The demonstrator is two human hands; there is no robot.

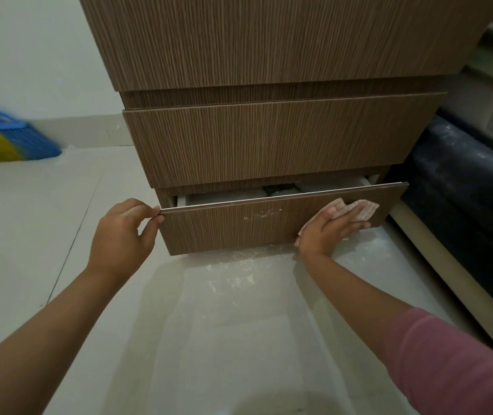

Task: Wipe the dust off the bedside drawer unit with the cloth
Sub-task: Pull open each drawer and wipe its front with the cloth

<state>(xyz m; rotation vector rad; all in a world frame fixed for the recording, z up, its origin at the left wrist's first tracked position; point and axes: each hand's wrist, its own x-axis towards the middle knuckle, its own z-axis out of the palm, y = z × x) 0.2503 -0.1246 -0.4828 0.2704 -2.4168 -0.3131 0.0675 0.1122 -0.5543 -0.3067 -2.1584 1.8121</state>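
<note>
A brown wood-grain bedside drawer unit [269, 139] fills the upper middle of the view. Its bottom drawer [239, 229] is pulled out a little, with white dust specks on the front. My left hand [122, 235] pinches the drawer front's top left corner between thumb and fingers. My right hand [329, 232] presses a pale checked cloth [359, 209] flat against the right part of the drawer front, fingers straight over it.
White dust lies on the pale tiled floor [233, 280] below the drawer. A blue and yellow broom head [5, 139] rests at the left by the wall. A dark bed base [464, 187] with a pale plinth runs along the right.
</note>
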